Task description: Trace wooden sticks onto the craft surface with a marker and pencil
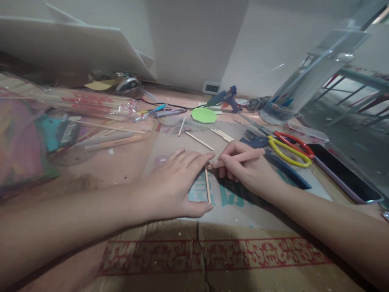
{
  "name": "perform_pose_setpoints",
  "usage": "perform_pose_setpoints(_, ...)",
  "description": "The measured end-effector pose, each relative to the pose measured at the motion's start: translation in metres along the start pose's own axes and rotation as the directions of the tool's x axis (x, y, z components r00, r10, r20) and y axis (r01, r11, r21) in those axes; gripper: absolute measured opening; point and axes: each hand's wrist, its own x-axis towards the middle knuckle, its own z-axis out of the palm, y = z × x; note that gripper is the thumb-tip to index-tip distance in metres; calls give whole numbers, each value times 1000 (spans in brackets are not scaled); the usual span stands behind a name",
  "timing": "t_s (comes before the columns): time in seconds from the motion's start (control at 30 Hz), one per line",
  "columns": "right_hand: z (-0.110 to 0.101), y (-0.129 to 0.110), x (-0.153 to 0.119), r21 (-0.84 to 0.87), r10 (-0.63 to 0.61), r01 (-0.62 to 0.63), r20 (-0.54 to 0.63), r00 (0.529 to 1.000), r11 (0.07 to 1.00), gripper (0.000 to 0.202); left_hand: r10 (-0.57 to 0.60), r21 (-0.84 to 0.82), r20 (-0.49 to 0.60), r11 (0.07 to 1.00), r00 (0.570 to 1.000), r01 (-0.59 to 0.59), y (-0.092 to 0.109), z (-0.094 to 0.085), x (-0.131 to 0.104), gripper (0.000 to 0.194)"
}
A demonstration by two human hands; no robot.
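Observation:
On the pale sheet, a thin wooden stick [208, 184] lies between the forefinger and thumb of my left hand [173, 182]. Forefinger and thumb meet its two ends and hold it down, while the other fingers stretch out flat. My right hand [240, 164] is closed round a pinkish pencil [244, 156], its tip against the far end of that stick. Just beyond my hands lie another wooden stick [199, 140], a shorter stick [182, 126] and a small bunch of cut sticks [221, 134].
Scissors [290, 152], blue-handled pliers [287, 170] and a phone [346, 172] lie at right. Behind are a green paper octagon [204, 115], a glue gun [225, 98] and a tall clear cylinder [304, 85]. Bagged sticks [91, 101] fill the left. Printed cardboard [170, 280] lies in front.

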Motion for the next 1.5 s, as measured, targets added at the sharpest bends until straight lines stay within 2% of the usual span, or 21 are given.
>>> perform_pose_setpoints(0.07,-2,4,-2,54,-22,27,-94,995,998,22,78,40,-81,996,994,-75,-1,1,-2,97)
perform_pose_setpoints(0.13,-5,7,-2,111,-26,43,-149,989,993,20,194,106,-169,978,966,-178,-3,1,-5,93)
perform_pose_setpoints(0.23,-8,7,1,175,-16,32,-87,996,984,12,301,167,-235,949,924,-266,-4,0,-6,87)
perform_pose_setpoints(0.33,-8,2,3,241,10,-7,-9,1000,971,22,299,180,-225,948,927,-262,-3,-2,-6,88)
perform_pose_setpoints(0.5,-4,0,2,411,50,-64,45,998,909,38,311,191,-175,942,934,-277,0,-3,-6,89)
perform_pose_setpoints(0.63,0,4,0,554,109,-134,77,991,822,42,303,162,-184,948,935,-275,-2,-1,-5,96)
perform_pose_setpoints(0.77,3,5,0,659,135,-196,143,980,726,42,263,102,-136,963,955,-251,-6,0,-4,108)
perform_pose_setpoints(0.93,6,5,-1,705,117,-199,163,980,680,42,264,71,-156,964,952,-256,-7,1,-5,114)
perform_pose_setpoints(1.17,8,4,-4,703,134,-199,148,980,683,42,264,54,-149,965,953,-258,-8,2,-5,112)
perform_pose_setpoints(1.23,7,3,-3,662,134,-200,149,980,722,43,262,50,-156,965,952,-258,-8,1,-5,113)
perform_pose_setpoints(1.3,5,3,-1,548,136,-189,135,981,815,37,236,36,-139,972,962,-233,-7,-1,-5,115)
perform_pose_setpoints(1.4,-1,7,2,350,83,-103,72,994,931,26,111,5,-51,994,992,-111,-4,-4,-4,118)
perform_pose_setpoints(1.5,-7,12,2,292,31,-29,-2,1000,956,37,-49,-12,39,999,998,49,-1,-4,-3,120)
